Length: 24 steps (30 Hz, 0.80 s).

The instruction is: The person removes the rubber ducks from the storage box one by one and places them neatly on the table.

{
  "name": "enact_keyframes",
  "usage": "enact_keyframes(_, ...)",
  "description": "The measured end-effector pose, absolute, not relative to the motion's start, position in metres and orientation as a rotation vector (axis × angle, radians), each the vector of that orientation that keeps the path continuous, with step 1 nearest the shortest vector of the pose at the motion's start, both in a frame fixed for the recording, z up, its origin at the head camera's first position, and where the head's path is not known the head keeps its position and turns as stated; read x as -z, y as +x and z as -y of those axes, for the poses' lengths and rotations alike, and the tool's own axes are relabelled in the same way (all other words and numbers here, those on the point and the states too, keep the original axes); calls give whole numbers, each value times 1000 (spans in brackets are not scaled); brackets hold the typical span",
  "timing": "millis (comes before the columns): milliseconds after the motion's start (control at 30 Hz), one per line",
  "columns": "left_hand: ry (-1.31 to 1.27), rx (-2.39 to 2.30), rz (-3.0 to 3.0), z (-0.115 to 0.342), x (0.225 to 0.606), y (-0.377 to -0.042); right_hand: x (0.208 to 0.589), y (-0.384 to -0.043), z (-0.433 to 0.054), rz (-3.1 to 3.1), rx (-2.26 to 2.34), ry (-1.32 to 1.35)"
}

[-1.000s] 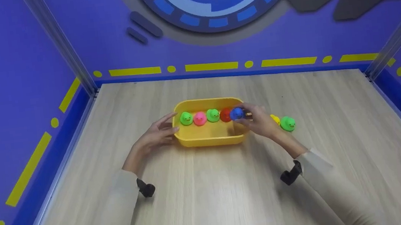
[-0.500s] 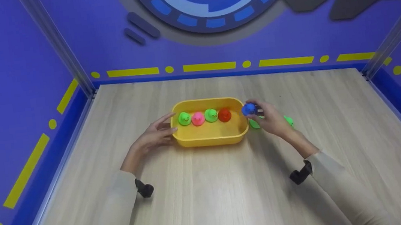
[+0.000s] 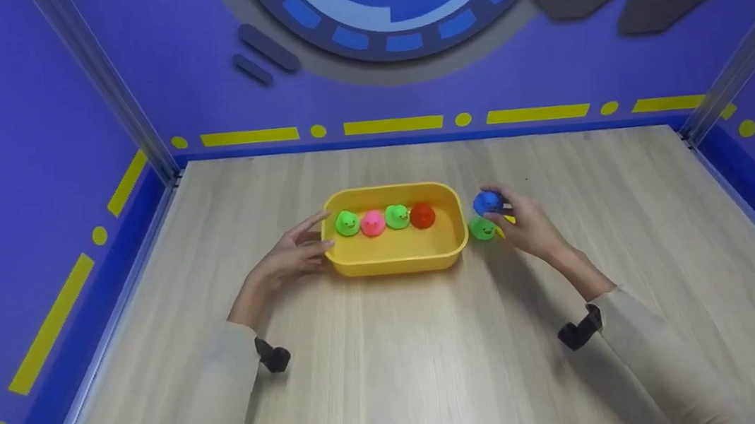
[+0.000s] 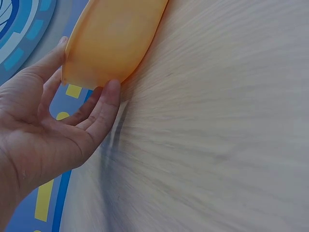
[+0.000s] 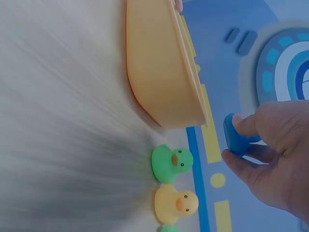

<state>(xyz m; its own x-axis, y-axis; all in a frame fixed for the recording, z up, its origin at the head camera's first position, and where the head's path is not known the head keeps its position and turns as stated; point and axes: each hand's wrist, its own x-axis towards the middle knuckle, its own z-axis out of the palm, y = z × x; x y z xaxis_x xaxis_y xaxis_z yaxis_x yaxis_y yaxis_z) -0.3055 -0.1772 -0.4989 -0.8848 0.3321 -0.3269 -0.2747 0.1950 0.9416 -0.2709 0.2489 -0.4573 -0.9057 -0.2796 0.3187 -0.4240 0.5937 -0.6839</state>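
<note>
My right hand (image 3: 528, 223) pinches a blue rubber duck (image 3: 488, 202) between thumb and fingers, held up to the right of a yellow plastic tub (image 3: 398, 265). In the right wrist view the blue duck (image 5: 235, 137) is clear of the table. My left hand (image 3: 286, 256) has its fingers spread, with the tips resting at the tub's left end. Four colours aside, the row inside runs green duck (image 3: 347, 223), pink duck (image 3: 373, 223), another green duck (image 3: 397, 217) and red duck (image 3: 423, 215).
Just right of the tub a green duck (image 5: 169, 163) and a yellow duck (image 5: 175, 204) stand on the table, with part of another green one (image 5: 169, 228) at the frame edge. Blue panels (image 3: 393, 100) enclose the wooden table (image 3: 393, 352) at back and sides.
My right hand has carried the blue duck from over the tub's right end out to the right, past the rim. The left hand stays at the tub's left end.
</note>
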Motion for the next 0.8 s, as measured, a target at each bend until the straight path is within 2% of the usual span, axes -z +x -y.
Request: enact_keyframes(800, 19, -1743, -2017, 177, 501, -305, 473, -275, -295, 2558, -1204, 425)
